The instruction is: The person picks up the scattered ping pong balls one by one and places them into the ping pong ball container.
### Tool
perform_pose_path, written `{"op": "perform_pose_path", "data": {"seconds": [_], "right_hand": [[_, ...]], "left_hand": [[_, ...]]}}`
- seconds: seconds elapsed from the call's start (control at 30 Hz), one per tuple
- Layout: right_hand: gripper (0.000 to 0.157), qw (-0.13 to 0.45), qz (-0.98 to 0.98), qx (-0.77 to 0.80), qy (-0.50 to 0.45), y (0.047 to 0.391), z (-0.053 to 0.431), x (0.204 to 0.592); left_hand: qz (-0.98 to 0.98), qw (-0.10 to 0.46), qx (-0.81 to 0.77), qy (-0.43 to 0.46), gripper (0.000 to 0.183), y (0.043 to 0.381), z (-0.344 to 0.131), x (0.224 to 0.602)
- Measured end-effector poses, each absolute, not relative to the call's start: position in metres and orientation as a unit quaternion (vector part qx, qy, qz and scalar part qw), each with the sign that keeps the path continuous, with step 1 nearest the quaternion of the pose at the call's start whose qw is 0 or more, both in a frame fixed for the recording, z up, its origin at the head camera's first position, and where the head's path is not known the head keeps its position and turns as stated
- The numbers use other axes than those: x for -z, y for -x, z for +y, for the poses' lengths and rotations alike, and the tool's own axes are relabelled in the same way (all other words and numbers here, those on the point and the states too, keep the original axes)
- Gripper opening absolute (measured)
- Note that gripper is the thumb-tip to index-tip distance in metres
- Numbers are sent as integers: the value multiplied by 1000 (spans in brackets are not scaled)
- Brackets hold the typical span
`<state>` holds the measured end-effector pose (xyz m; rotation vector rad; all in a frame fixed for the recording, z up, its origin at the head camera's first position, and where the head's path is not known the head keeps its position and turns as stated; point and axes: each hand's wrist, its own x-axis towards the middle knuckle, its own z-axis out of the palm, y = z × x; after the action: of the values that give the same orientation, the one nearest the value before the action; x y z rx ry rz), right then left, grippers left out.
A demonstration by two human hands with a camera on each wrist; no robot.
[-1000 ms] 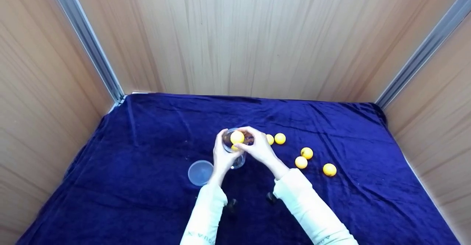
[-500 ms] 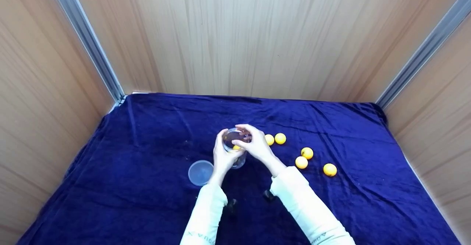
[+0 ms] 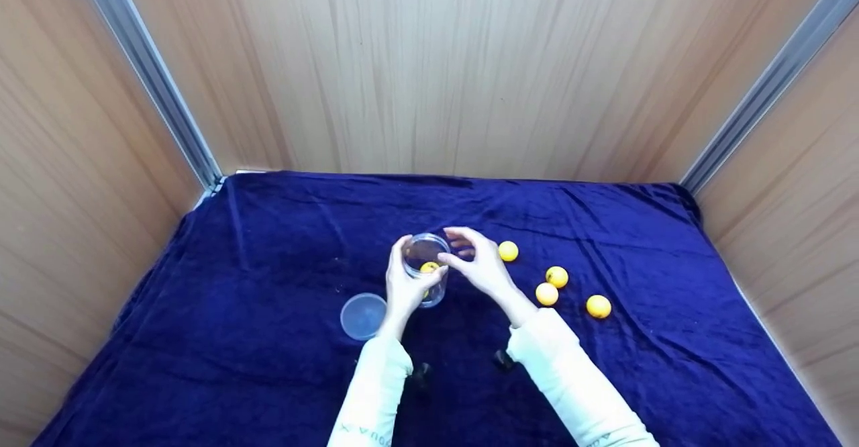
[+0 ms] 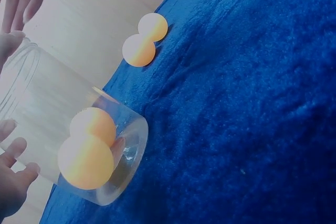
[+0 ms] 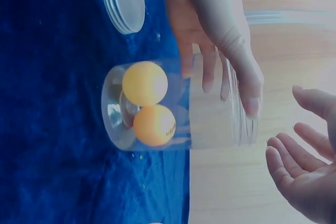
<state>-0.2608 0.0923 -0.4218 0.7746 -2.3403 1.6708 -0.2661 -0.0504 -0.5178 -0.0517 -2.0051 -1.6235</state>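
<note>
My left hand [image 3: 405, 290] grips a clear plastic jar [image 5: 210, 129] near its open rim, fingers and thumb around it. The jar stands upright on the cloth. Two orange-yellow ping-pong balls, one lower [image 5: 145, 83] and one beside it [image 5: 154, 125], show inside near the bottom in the right wrist view. Just right of the rim, my right hand [image 3: 484, 266] is apart from the jar, fingers loosely bent and holding nothing. Loose ping-pong balls lie to the right, the closest pair being a front ball [image 4: 139, 51] and a rear ball [image 4: 152, 27]; in the head view my right hand hides one.
A round translucent lid [image 3: 363, 316] lies left of the jar, beside my left wrist. Farther right are three more balls: an upper one [image 3: 556, 276], a lower one [image 3: 547, 294] and a rightmost one [image 3: 598, 307]. Dark blue cloth [image 3: 268, 339] covers the table; wood-grain panels [image 3: 429, 71] surround it.
A second ago my right hand held a ping-pong ball over the jar's mouth. It has let the ball go into the jar and moved right, off the rim. My left hand stays on the jar.
</note>
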Motion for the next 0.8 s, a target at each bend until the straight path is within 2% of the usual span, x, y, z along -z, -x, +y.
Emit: {"op": "perform_pose_path", "data": {"seconds": [0.13, 0.4, 0.57, 0.8], "right_hand": [[37, 89, -794, -546, -251, 254, 104, 419], [35, 143, -807, -529, -219, 252, 135, 425], [35, 165, -810, -529, -192, 261, 159, 444], [37, 168, -823, -521, -152, 270, 189, 470]], "left_hand": [[-741, 284, 608, 29, 80, 266, -49, 519], [-739, 291, 607, 35, 81, 267, -49, 519], [-735, 283, 615, 31, 81, 267, -50, 518], [-746, 278, 604, 15, 80, 266, -50, 516]]}}
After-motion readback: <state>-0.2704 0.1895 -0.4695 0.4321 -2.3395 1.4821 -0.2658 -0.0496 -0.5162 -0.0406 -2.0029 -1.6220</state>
